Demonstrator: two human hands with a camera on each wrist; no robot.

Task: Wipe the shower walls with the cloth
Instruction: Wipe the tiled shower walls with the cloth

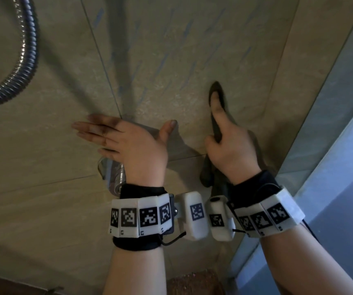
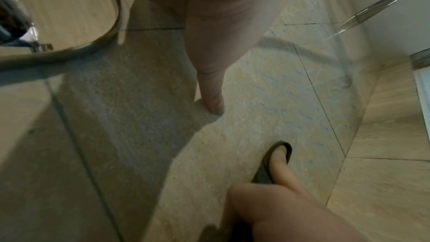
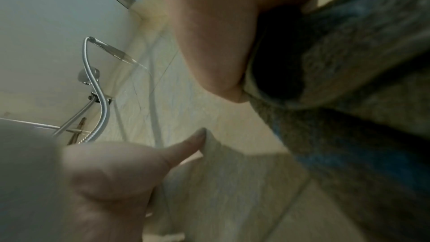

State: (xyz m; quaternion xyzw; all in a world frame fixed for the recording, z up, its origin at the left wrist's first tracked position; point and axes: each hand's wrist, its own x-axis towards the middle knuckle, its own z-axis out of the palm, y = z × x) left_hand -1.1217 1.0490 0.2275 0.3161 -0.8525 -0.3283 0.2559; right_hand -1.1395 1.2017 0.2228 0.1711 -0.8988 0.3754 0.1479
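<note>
A dark grey cloth (image 1: pixel 216 129) lies against the beige tiled shower wall (image 1: pixel 171 50). My right hand (image 1: pixel 224 135) pinches it between thumb and forefinger, and the forefinger stretches up along the cloth and presses it to the tile. The rest of the cloth hangs below the palm. In the right wrist view the cloth (image 3: pixel 349 117) fills the right side. My left hand (image 1: pixel 126 137) lies flat on the wall just left of it, fingers straight and pointing left, thumb spread, holding nothing. In the left wrist view, the left thumb (image 2: pixel 211 98) touches the tile.
A ribbed metal shower hose (image 1: pixel 26 60) loops at the upper left. A chrome tap fitting (image 1: pixel 111 173) juts from the wall under my left wrist. A glass panel with a metal frame (image 1: pixel 331 124) bounds the wall on the right. Faint bluish streaks mark the tile above the hands.
</note>
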